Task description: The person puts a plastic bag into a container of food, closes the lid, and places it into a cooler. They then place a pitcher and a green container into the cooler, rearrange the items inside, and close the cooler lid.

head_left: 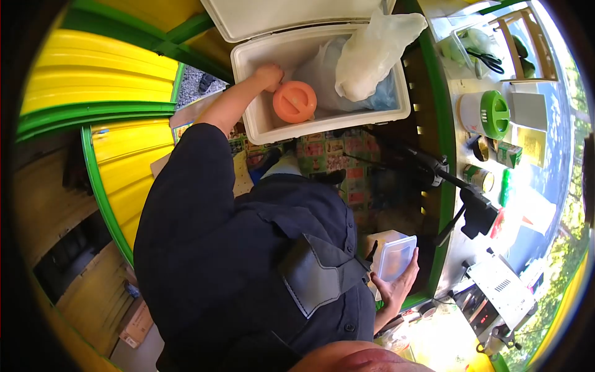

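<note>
Head view. The person bends over an open white cooler (266,133), whose lid (279,15) is swung back; the left hand (269,75) is sunk in the cooler's near corner, knuckles up and fingers curled under, touching the edge of a round orange lid (294,101); whether the fingers have actually closed on it cannot be told, since they are hidden beneath the hand. The orange lid lies low inside the cooler, just beside a knotted plastic bag (372,53) that fills the rest of the box and rises above its rim. The right hand (396,285) is held low at the hip, well apart from the cooler, palm up and fingers wrapped round the base of a clear container (395,257) with its cover on. On the counter (452,93) to the right stand a green-lidded tub (486,113) and a tray with scissors (489,60).

Judged step: reaching into the cooler at the orange-lidded item. A next move would call for a firm one-handed hold and a path clear of the bag, as the right hand is occupied.
</note>
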`<state>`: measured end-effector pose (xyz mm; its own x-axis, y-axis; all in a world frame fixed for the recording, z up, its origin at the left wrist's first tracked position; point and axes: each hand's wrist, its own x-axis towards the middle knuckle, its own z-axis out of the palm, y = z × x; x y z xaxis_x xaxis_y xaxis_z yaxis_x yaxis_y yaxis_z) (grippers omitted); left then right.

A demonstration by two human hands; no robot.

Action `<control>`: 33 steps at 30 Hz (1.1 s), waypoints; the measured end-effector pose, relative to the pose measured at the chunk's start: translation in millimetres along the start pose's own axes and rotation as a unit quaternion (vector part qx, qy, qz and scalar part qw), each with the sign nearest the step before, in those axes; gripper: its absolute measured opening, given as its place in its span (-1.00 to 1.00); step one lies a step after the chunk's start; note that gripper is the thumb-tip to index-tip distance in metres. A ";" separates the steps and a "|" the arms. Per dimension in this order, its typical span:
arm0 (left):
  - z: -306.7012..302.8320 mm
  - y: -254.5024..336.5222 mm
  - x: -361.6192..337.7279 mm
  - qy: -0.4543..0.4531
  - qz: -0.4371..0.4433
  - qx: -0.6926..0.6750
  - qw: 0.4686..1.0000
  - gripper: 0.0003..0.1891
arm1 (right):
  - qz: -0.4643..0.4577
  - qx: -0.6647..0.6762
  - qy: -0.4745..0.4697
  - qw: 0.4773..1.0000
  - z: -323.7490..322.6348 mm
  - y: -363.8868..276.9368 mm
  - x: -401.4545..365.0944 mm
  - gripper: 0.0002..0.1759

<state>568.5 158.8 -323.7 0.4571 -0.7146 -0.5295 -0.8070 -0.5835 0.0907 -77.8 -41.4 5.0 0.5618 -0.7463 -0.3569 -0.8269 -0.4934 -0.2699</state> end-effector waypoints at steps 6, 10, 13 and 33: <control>12.1 -11.1 21.3 -0.074 0.091 0.000 0.993 -0.64 | 0.008 0.009 -0.002 1.000 17.4 -60.9 0.8 0.54; 29.6 -10.7 29.3 -0.072 0.180 0.022 0.981 -0.64 | 0.013 0.010 -0.014 1.000 20.2 -84.3 6.8 0.55; 22.1 -5.4 28.8 -0.122 0.179 0.031 0.976 -0.63 | 0.000 -0.004 -0.012 1.000 22.7 -91.1 11.3 0.56; -35.0 -36.0 -30.7 -0.045 0.103 -0.162 0.980 -0.55 | -0.059 0.012 0.001 0.998 13.6 -127.3 36.3 0.55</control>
<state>596.6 188.2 -281.2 0.2502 -0.8018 -0.5428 -0.7107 -0.5328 0.4594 48.2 0.4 14.2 0.6548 -0.6845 -0.3203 -0.7544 -0.5669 -0.3308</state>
